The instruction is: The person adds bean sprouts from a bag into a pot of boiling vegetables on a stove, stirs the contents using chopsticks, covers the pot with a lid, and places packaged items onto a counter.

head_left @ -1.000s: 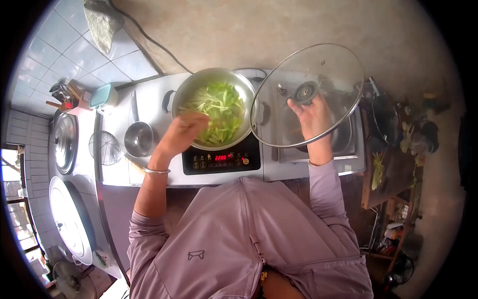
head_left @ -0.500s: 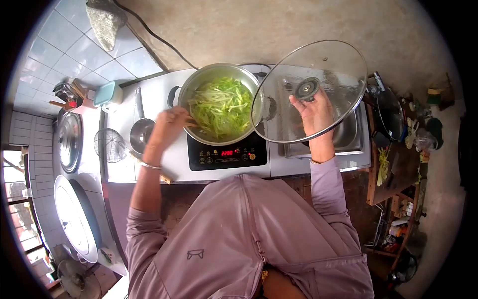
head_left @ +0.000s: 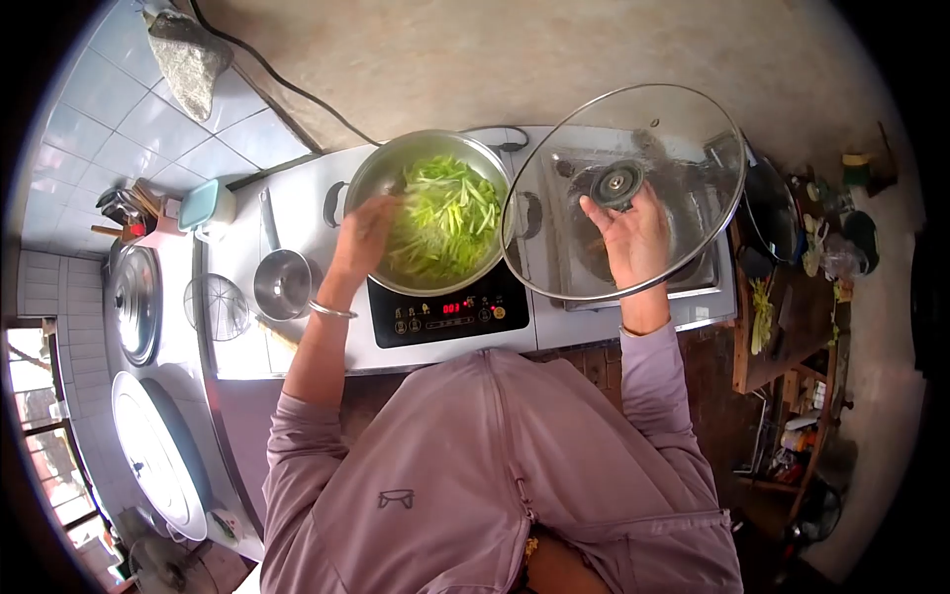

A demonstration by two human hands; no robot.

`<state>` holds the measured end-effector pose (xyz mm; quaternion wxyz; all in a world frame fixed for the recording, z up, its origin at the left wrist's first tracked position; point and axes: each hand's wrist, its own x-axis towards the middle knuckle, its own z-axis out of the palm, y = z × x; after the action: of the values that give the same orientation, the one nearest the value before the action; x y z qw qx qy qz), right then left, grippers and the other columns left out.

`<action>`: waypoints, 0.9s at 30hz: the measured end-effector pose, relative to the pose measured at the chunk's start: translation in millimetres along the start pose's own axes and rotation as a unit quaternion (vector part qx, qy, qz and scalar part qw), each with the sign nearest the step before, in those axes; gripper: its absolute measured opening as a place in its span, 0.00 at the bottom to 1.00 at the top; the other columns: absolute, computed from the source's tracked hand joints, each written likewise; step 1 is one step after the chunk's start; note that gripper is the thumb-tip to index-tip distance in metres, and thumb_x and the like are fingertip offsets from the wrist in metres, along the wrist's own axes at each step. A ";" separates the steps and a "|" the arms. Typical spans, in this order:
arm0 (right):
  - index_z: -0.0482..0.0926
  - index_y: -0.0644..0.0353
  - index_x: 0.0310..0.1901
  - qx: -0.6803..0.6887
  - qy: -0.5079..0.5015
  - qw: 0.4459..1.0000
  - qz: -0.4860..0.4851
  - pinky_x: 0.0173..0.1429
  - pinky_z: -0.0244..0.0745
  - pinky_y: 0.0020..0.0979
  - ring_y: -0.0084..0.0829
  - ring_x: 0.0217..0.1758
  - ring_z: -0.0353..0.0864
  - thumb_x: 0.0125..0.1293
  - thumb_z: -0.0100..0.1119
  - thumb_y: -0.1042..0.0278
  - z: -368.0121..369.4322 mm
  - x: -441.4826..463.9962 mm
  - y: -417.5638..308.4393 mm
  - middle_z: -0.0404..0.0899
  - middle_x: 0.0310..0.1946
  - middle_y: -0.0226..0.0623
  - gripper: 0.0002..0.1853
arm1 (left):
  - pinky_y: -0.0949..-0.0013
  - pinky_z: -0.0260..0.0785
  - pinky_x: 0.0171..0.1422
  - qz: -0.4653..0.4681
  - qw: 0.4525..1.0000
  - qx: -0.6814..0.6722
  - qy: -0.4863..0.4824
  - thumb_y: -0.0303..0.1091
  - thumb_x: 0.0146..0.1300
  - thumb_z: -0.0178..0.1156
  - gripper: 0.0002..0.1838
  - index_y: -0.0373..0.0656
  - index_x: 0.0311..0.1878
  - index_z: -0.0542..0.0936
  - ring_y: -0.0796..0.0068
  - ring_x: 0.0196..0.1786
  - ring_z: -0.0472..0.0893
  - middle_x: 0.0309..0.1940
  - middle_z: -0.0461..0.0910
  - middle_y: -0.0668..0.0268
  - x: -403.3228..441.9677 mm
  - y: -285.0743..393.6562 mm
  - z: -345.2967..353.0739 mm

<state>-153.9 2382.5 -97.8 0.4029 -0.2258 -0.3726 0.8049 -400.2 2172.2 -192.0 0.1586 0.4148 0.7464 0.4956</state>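
Note:
My right hand (head_left: 636,233) grips the black knob of a glass lid (head_left: 683,252), holding it tilted above the sink side, right of the pot. My left hand (head_left: 371,233) reaches over the left rim of a metal pot (head_left: 358,190), its fingers curled beside the greens. Whatever those fingers hold, if anything, is hidden. Shredded light-green vegetable (head_left: 450,213) is heaped inside the pot. Under the pot is a black induction cooker (head_left: 450,322) with a lit red display.
Left of the pot lie a small saucepan (head_left: 284,287) and a wire strainer (head_left: 216,305). A teal-lidded container (head_left: 203,206) stands behind them. The metal sink (head_left: 693,282) is seen partly through the lid. Farther right is a wooden shelf (head_left: 782,342).
My left hand has moved right and up, from the pot's outer left edge to over its inside. The lid stays raised in my right hand. The red display reads differently.

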 end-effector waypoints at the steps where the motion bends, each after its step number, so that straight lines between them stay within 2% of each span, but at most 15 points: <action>1: 0.71 0.62 0.45 -0.001 0.002 1.000 -0.001 0.44 0.76 0.34 0.26 0.42 0.74 0.62 0.47 0.68 -2.0 -0.8 -0.5 0.74 0.39 0.33 0.12 | 0.76 0.66 0.46 0.001 1.000 -0.001 -0.002 0.29 0.63 0.46 0.11 0.36 0.42 0.76 0.77 0.40 0.75 0.36 0.78 0.62 2.2 7.5 -4.5; 3: 0.71 0.62 0.45 -0.002 0.020 1.000 0.003 0.44 0.76 0.34 0.26 0.41 0.74 0.62 0.47 0.68 -6.4 -1.4 -1.9 0.74 0.39 0.33 0.12 | 0.76 0.65 0.46 -0.031 0.992 -0.123 -0.027 0.28 0.61 0.47 0.11 0.37 0.42 0.77 0.76 0.39 0.75 0.35 0.78 0.61 6.8 10.6 -16.8; 6: 0.71 0.63 0.45 -0.009 0.024 1.000 -0.002 0.44 0.76 0.34 0.26 0.41 0.74 0.62 0.48 0.68 -7.7 -6.0 -5.1 0.74 0.39 0.33 0.12 | 0.72 0.66 0.46 -0.105 0.992 0.002 0.070 0.28 0.60 0.48 0.11 0.36 0.41 0.77 0.70 0.39 0.77 0.36 0.79 0.58 34.6 25.2 -28.4; 7: 0.71 0.63 0.45 -0.010 0.022 1.000 -0.002 0.44 0.76 0.34 0.26 0.41 0.74 0.62 0.48 0.68 -6.8 -6.4 -5.8 0.74 0.39 0.33 0.12 | 0.72 0.66 0.46 -0.104 0.992 0.001 0.072 0.28 0.60 0.48 0.11 0.36 0.41 0.77 0.70 0.39 0.77 0.36 0.79 0.58 44.9 5.5 -20.9; 9: 0.71 0.63 0.44 -0.006 0.012 1.000 -0.002 0.45 0.76 0.34 0.26 0.41 0.75 0.62 0.48 0.67 -6.8 -8.5 -8.2 0.74 0.39 0.33 0.12 | 0.70 0.66 0.45 0.057 0.997 0.005 0.056 0.31 0.60 0.49 0.12 0.36 0.42 0.77 0.66 0.38 0.77 0.37 0.79 0.57 61.1 -45.3 3.7; 10: 0.71 0.63 0.44 -0.008 0.014 1.000 -0.004 0.45 0.76 0.34 0.26 0.41 0.75 0.62 0.48 0.67 -7.8 -10.1 -8.5 0.74 0.39 0.33 0.12 | 0.70 0.66 0.45 0.058 0.997 0.003 0.055 0.31 0.60 0.49 0.12 0.36 0.42 0.77 0.66 0.38 0.77 0.37 0.79 0.57 58.5 -34.1 11.2; 12: 0.71 0.62 0.44 -0.003 0.021 1.000 -0.019 0.45 0.76 0.33 0.26 0.41 0.75 0.62 0.49 0.66 -11.2 -12.3 -8.0 0.74 0.39 0.33 0.12 | 0.70 0.67 0.44 0.098 0.994 0.017 -0.036 0.32 0.61 0.50 0.12 0.36 0.41 0.77 0.63 0.38 0.77 0.38 0.78 0.58 43.0 -3.3 32.9; 13: 0.71 0.62 0.44 -0.004 0.023 1.000 -0.019 0.45 0.76 0.33 0.26 0.41 0.75 0.62 0.49 0.66 -13.4 -12.3 -8.7 0.74 0.39 0.33 0.12 | 0.70 0.67 0.44 0.019 0.994 -0.001 -0.106 0.31 0.60 0.50 0.11 0.36 0.42 0.77 0.65 0.39 0.77 0.39 0.79 0.59 33.2 24.2 26.6; 14: 0.71 0.62 0.44 -0.006 0.015 1.000 -0.022 0.46 0.75 0.33 0.26 0.42 0.74 0.62 0.49 0.65 -15.8 -11.7 -9.3 0.74 0.39 0.33 0.12 | 0.70 0.67 0.44 0.019 0.994 0.000 -0.108 0.31 0.60 0.50 0.11 0.36 0.42 0.77 0.65 0.39 0.77 0.39 0.79 0.59 30.2 28.8 16.6; 16: 0.71 0.62 0.44 -0.003 0.011 1.000 -0.026 0.46 0.75 0.33 0.26 0.42 0.74 0.62 0.50 0.65 -20.0 -11.1 -9.1 0.74 0.39 0.33 0.12 | 0.74 0.67 0.47 -0.041 0.980 -0.020 -0.195 0.29 0.63 0.48 0.11 0.32 0.42 0.76 0.76 0.43 0.75 0.39 0.77 0.61 26.9 39.4 -10.2; 18: 0.71 0.63 0.44 0.023 0.013 0.999 -0.023 0.46 0.74 0.33 0.28 0.43 0.74 0.61 0.52 0.64 -24.3 -11.7 -9.0 0.74 0.39 0.34 0.13 | 0.74 0.68 0.46 -0.025 0.981 0.041 -0.186 0.30 0.63 0.49 0.11 0.33 0.44 0.75 0.75 0.40 0.76 0.39 0.77 0.62 26.1 58.1 -18.0; 20: 0.71 0.63 0.43 0.038 0.016 0.999 -0.021 0.47 0.73 0.35 0.32 0.43 0.74 0.61 0.51 0.65 -27.4 -12.8 -6.6 0.74 0.39 0.37 0.13 | 0.75 0.69 0.43 -0.045 0.964 -0.193 -0.176 0.31 0.62 0.51 0.12 0.35 0.45 0.75 0.76 0.38 0.77 0.38 0.78 0.63 24.7 64.0 -5.8; 22: 0.71 0.64 0.43 0.054 0.015 0.998 -0.019 0.48 0.73 0.36 0.36 0.43 0.74 0.61 0.51 0.65 -28.4 -11.0 -3.0 0.74 0.40 0.41 0.12 | 0.76 0.69 0.36 -0.110 0.949 -0.178 -0.237 0.32 0.61 0.52 0.13 0.36 0.47 0.73 0.77 0.34 0.77 0.36 0.78 0.64 23.2 60.7 23.8; 25: 0.70 0.64 0.45 0.079 -0.005 0.997 -0.024 0.48 0.73 0.36 0.37 0.44 0.74 0.61 0.52 0.65 -31.5 -13.6 -3.2 0.74 0.41 0.42 0.14 | 0.78 0.68 0.34 -0.092 0.964 -0.121 -0.217 0.31 0.61 0.52 0.12 0.36 0.46 0.74 0.78 0.31 0.76 0.34 0.78 0.65 27.8 25.9 27.7; 27: 0.71 0.64 0.43 0.078 -0.002 0.997 -0.029 0.47 0.73 0.35 0.36 0.43 0.74 0.61 0.52 0.65 -33.4 -15.1 -5.2 0.74 0.41 0.41 0.13 | 0.79 0.65 0.28 -0.097 0.954 -0.237 -0.159 0.34 0.61 0.53 0.13 0.34 0.42 0.76 0.83 0.26 0.72 0.29 0.77 0.68 31.5 -6.8 2.3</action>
<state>-120.6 2386.2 -113.5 0.4414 -0.1811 -0.3161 0.8200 -420.9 2197.0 -193.5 0.4162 0.3645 0.6095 0.5678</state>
